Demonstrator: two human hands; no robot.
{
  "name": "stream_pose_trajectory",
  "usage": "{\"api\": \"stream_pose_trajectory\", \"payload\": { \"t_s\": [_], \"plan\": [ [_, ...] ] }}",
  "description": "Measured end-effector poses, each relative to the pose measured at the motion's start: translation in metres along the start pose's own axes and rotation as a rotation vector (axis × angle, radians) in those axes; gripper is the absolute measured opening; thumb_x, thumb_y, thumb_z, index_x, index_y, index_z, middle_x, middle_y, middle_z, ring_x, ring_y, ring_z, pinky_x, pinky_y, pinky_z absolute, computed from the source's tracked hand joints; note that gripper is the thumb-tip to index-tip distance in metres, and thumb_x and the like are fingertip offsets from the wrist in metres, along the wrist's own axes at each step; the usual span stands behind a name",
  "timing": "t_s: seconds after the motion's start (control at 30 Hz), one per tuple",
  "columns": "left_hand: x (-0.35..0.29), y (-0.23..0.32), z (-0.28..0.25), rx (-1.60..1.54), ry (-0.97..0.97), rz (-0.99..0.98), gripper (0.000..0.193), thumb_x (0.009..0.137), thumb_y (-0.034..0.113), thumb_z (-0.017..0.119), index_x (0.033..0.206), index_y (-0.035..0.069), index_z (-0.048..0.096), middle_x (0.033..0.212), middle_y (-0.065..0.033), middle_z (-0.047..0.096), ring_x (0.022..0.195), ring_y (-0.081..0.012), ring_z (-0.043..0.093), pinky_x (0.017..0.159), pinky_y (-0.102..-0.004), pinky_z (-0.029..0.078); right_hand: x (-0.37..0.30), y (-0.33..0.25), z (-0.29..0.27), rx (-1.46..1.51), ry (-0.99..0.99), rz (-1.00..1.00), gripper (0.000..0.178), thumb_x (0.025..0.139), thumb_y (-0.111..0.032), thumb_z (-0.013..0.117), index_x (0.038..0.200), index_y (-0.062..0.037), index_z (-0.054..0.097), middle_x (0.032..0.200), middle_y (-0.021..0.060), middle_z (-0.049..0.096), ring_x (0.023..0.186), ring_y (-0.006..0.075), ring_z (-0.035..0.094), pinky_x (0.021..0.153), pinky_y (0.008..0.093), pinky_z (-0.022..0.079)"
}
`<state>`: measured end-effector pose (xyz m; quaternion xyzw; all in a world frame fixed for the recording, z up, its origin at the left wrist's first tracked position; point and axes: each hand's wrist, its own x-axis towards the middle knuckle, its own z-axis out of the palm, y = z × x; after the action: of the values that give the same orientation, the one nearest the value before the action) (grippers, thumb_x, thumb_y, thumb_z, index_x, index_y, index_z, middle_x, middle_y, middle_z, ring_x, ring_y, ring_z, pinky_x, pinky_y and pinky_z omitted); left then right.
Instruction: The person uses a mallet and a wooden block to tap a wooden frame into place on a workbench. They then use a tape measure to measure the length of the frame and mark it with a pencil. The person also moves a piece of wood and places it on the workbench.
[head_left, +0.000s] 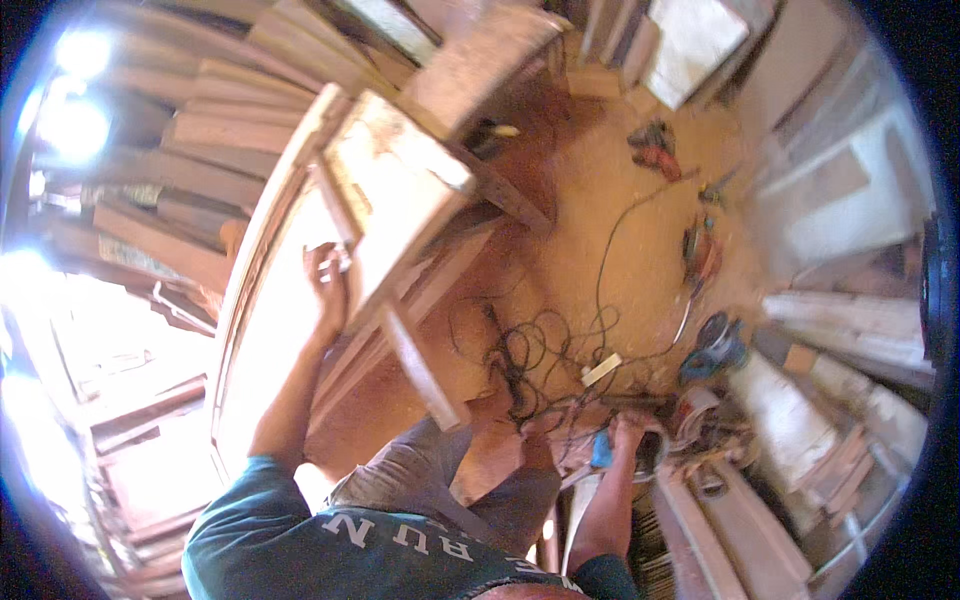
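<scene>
My left hand [328, 275] rests on a long pale wooden panel [400, 165] raised at the left. Its fingers are curled, and a small light spot shows at them; what they hold is too blurred to name. A narrow wooden strip [335, 205] lies across the panel just beyond these fingers. Low at the right, my right hand [628, 430] reaches down to the rim of a round container [653, 450]. Beside it is a blue object [602, 450]. The right fingers are mostly hidden. Another wooden strip [420, 365] sticks out from the panel's near side toward my legs.
Tangled black cables [520, 360] and a pale block [602, 371] lie on the dusty floor. Red-and-black power tools [653, 150] [703, 250] and a blue-grey tool [715, 345] stand farther right. Stacked planks [220, 130] fill the left; boards [850, 200] lean at the right.
</scene>
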<state>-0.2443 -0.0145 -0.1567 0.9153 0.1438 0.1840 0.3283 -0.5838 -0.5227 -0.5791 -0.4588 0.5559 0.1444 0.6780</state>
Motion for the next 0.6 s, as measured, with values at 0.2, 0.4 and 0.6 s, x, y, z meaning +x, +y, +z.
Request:
{"api": "stream_pose_trajectory", "payload": {
  "t_s": [0.2, 0.4, 0.6],
  "plan": [
    [-0.020, 0.053, -0.025, 0.113, -0.006, 0.173, 0.033, 0.098, 0.020, 0.061, 0.126, 0.001, 0.058, 0.131, -0.0245, 0.055, 0.123, -0.0434, 0.052, 0.107, -0.0513, 0.042, -0.122, -0.179, -0.002, 0.024, -0.136, -0.345, 0.039, 0.084, 0.005, 0.065, 0.117, -0.0132, 0.057, 0.095, 0.0081, 0.066, 0.076, 0.0213, 0.066, 0.057, 0.0337, 0.052],
    [-0.088, 0.037, -0.160, -0.075, -0.112, 0.098, 0.046, 0.095, 0.019, 0.065, 0.136, 0.003, 0.051, 0.146, -0.0253, 0.045, 0.136, -0.0461, 0.043, 0.114, -0.0514, 0.038, -0.246, -0.359, 0.102, -0.325, -0.104, -0.834, 0.024, 0.096, -0.002, 0.061, 0.119, -0.0092, 0.058, 0.097, 0.0063, 0.067, 0.077, 0.0134, 0.063, 0.058, 0.0246, 0.048],
    [-0.242, -0.149, -0.348, 0.133, 0.307, -0.515, 0.048, 0.096, 0.022, 0.064, 0.137, 0.001, 0.051, 0.140, -0.0274, 0.052, 0.134, -0.0464, 0.046, 0.116, -0.0511, 0.035, -0.422, -0.370, 0.373, -0.559, -0.395, -1.196, 0.020, 0.100, -0.007, 0.060, 0.120, -0.0055, 0.059, 0.098, 0.0056, 0.067, 0.081, 0.0106, 0.060, 0.069, 0.0226, 0.049]
  ]
}}
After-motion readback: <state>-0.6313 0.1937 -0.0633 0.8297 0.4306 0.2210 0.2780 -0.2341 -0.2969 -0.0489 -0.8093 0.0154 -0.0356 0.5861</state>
